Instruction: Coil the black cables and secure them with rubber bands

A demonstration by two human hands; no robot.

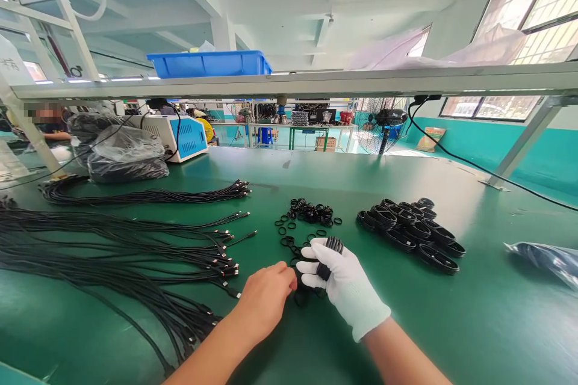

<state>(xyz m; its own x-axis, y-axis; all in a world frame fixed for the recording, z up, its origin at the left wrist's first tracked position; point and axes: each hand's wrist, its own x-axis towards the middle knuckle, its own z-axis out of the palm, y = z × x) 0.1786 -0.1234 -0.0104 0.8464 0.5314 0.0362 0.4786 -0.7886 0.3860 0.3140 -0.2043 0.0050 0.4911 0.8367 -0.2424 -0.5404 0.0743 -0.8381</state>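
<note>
At my far left, thin black cables (112, 240) lie fanned over the smooth green table (474, 325), their long runs going left to right with the plug ends pointing right, toward my hands. Behind them a second bundle of cables (144, 195) lies the same way, and a clear plastic bag (126, 159) holds more dark cable, glossy and crumpled. A blue bin (210, 64) sits up on the overhead shelf; I cannot tell what is in it. My bare left hand (264, 298) is curled narrow, fingertips pinched at a small coiled cable (303, 289) just in front of me at the table's near middle. My right hand (343, 283), in a white knit glove, closes round the same coil, with a ribbed black stack of bands (333, 245) over its fingers. Loose small black rings (307, 216) scatter just beyond. To the right, finished round coils (410, 231) lie piled, overlapping flat. At the far right edge lies another plastic bag (546, 260).
</note>
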